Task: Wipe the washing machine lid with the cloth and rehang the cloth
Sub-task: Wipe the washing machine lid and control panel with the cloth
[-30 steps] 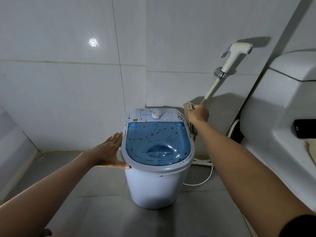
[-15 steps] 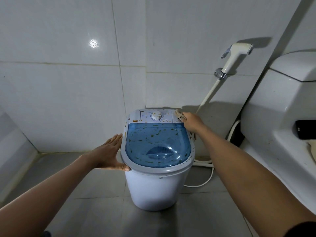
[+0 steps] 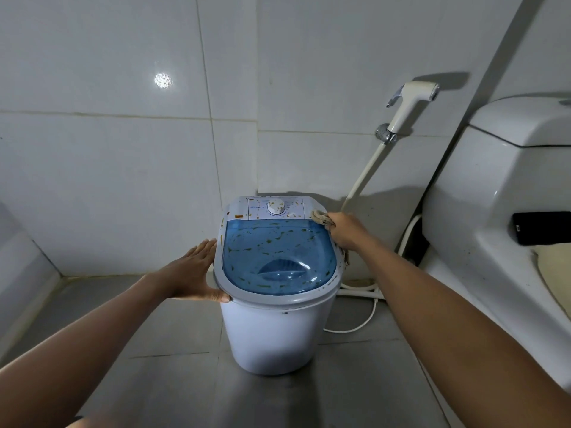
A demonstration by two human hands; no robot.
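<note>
A small white washing machine (image 3: 275,338) stands on the grey floor in the corner. Its translucent blue lid (image 3: 278,257) and white control panel (image 3: 272,208) are speckled with brown and green smears. My right hand (image 3: 346,231) is closed on a beige cloth (image 3: 319,217), pressing it on the lid's back right corner beside the panel. A bit of cloth hangs below the hand along the machine's right side. My left hand (image 3: 193,271) lies flat and open against the machine's left rim, thumb at the front edge.
A white bidet sprayer (image 3: 408,106) hangs on the tiled wall at the right, its hose (image 3: 361,177) running down behind the machine. A toilet tank (image 3: 506,180) fills the right side. A white cable (image 3: 364,322) lies on the floor.
My right hand brought the cloth from near the sprayer hose down and left onto the lid's back right corner. My left hand stayed on the left rim.
</note>
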